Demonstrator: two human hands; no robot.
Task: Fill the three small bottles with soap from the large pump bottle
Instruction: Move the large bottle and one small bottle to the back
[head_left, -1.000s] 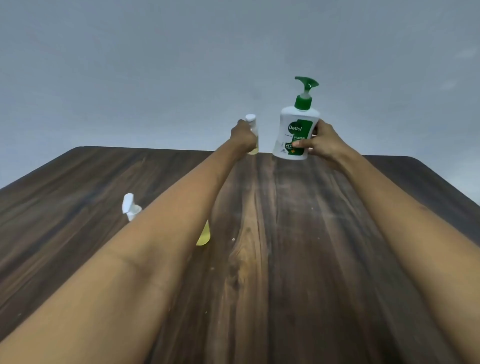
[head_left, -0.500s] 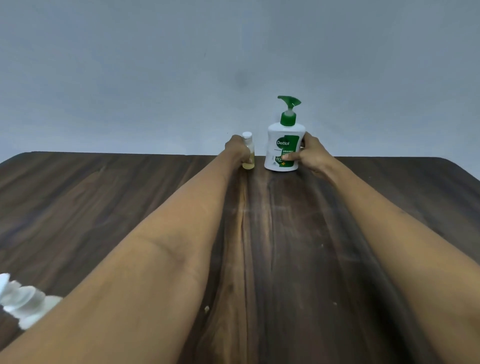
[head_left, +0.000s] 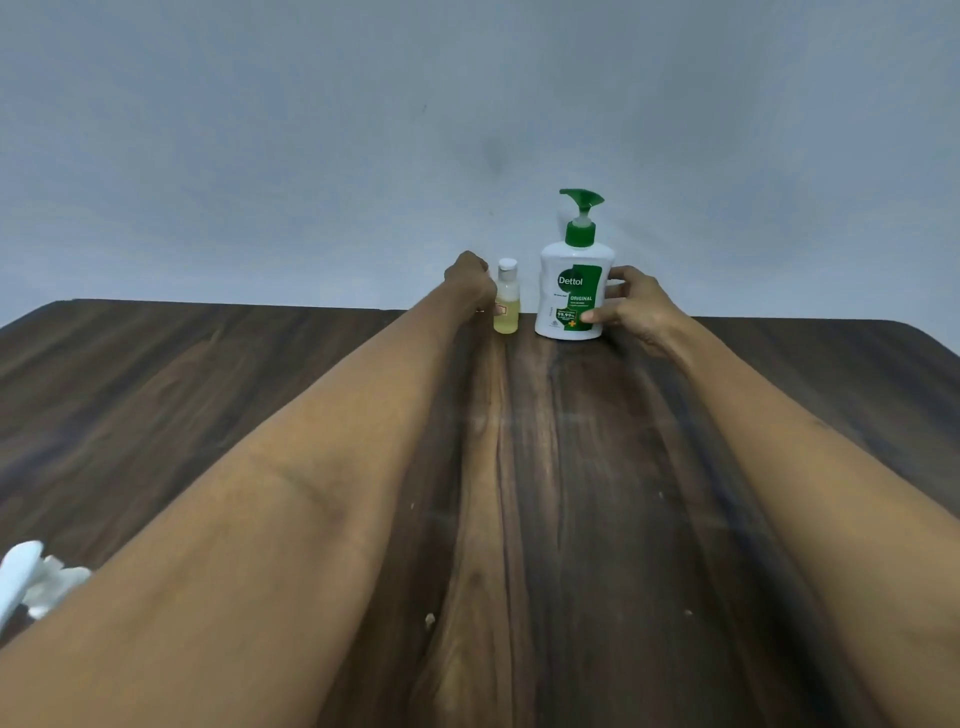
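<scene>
Right hand (head_left: 636, 306) gripping white green-topped plastic pump bottle (head_left: 574, 291) — steadying it upright; left hand (head_left: 467, 286) beside small clear yellow-filled bottle (head_left: 506, 304) — grip unclear.

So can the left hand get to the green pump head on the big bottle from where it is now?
Probably yes. The left hand sits beside the small bottle, and the pump head stands bare above the large pump bottle; the right hand grips only its side.
</scene>
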